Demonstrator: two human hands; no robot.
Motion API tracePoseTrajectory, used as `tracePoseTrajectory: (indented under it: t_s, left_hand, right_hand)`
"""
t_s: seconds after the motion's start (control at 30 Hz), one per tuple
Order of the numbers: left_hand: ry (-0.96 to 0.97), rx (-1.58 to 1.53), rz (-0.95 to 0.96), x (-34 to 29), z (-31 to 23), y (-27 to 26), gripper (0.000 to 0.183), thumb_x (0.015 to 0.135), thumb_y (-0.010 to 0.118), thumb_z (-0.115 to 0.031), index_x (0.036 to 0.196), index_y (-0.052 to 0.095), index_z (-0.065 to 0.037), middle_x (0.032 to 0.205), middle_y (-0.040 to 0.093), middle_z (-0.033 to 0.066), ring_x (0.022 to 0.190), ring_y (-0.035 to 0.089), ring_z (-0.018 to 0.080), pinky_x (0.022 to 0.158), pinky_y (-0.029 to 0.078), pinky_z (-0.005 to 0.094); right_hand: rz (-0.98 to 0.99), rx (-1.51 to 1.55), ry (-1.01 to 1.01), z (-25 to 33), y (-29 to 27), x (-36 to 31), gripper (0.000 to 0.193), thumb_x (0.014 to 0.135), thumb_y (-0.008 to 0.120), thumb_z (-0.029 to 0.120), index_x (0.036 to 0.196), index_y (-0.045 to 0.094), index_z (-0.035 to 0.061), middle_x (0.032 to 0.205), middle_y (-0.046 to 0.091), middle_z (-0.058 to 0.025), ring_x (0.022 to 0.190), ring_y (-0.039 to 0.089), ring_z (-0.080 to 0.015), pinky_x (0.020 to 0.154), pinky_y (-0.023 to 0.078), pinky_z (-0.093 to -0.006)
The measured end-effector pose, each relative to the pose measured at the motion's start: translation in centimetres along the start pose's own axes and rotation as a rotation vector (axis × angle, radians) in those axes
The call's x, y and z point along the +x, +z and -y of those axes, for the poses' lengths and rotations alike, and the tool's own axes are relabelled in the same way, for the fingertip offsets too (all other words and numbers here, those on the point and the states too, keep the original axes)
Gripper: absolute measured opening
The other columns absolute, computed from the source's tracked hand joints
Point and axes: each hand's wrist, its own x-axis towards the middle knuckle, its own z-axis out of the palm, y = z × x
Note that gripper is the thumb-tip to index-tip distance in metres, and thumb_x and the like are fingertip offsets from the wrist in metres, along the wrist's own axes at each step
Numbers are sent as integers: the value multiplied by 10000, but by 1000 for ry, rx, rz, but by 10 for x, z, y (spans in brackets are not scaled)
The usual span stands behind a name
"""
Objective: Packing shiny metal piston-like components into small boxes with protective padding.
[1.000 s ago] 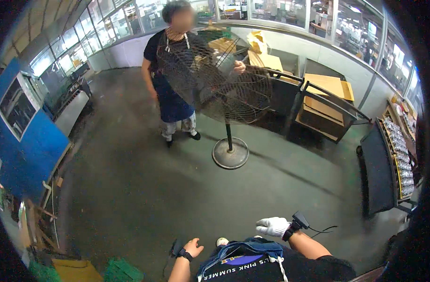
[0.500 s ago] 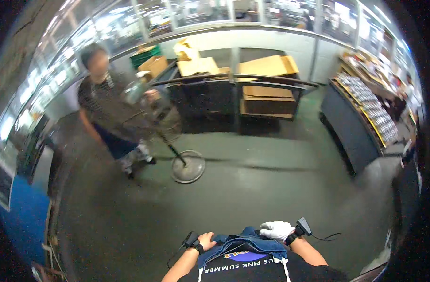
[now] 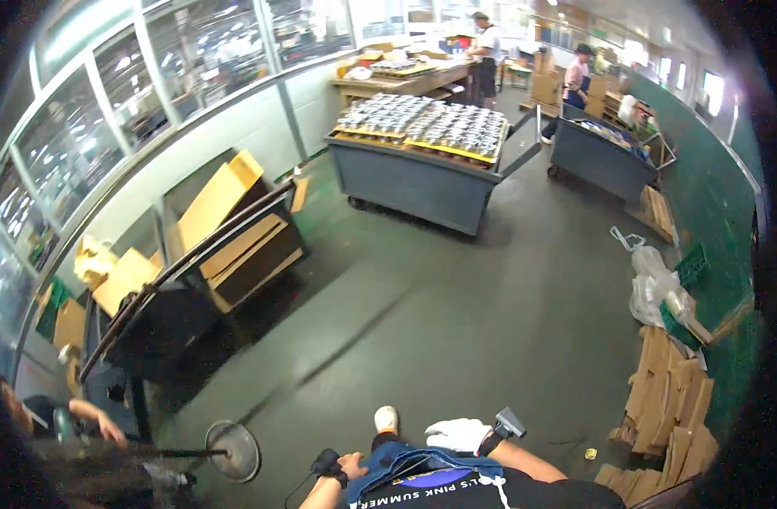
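My left hand (image 3: 352, 465) is bare, with a black band and device on the wrist. It hangs beside the blue denim apron (image 3: 397, 462) at my waist, its fingers loosely apart and partly in shadow. On my right hand (image 3: 458, 435) is a white glove, and a grey device (image 3: 509, 422) is strapped at that wrist. Its fingers stretch out in front of the apron, with nothing seen in them. One light shoe (image 3: 387, 419) of mine shows on the dark green floor (image 3: 482, 314) between the hands.
A dark grey cart (image 3: 405, 182) carries rows of shiny metal parts. Carts with cardboard (image 3: 244, 254) line the left wall. A co-worker's hand (image 3: 108, 428) is near a fan's round base (image 3: 234, 452). Flattened cardboard (image 3: 664, 390) and plastic bags (image 3: 656, 284) lie right. A second cart (image 3: 600, 161) stands farther back.
My view has turned to the right. The fan and co-worker now sit at the lower left, and the metal-parts cart is near the middle. Both hands stay at my waist.
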Motion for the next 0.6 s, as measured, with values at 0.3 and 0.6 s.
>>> tracePoseTrajectory:
  t_s: [0.3, 0.6]
  left_hand:
    - [136, 149, -10, 161, -70, -159, 571, 707, 604, -357, 1187, 531, -56, 1145, 567, 204, 1081, 537, 326, 926, 423, 393]
    - [373, 515, 221, 311, -239, -245, 584, 738, 599, -364, 1221, 501, -51, 1189, 544, 190, 1124, 505, 322, 955, 400, 398]
  right_hand:
    - [-293, 138, 245, -84, -112, 51, 522, 826, 436, 497, 1191, 537, 137, 1151, 586, -108, 1059, 545, -305, 913, 418, -377]
    - [-482, 498, 646, -185, -151, 3, 531, 819, 426, 535, 1185, 549, 170, 1189, 566, -95, 1114, 515, -303, 951, 387, -386]
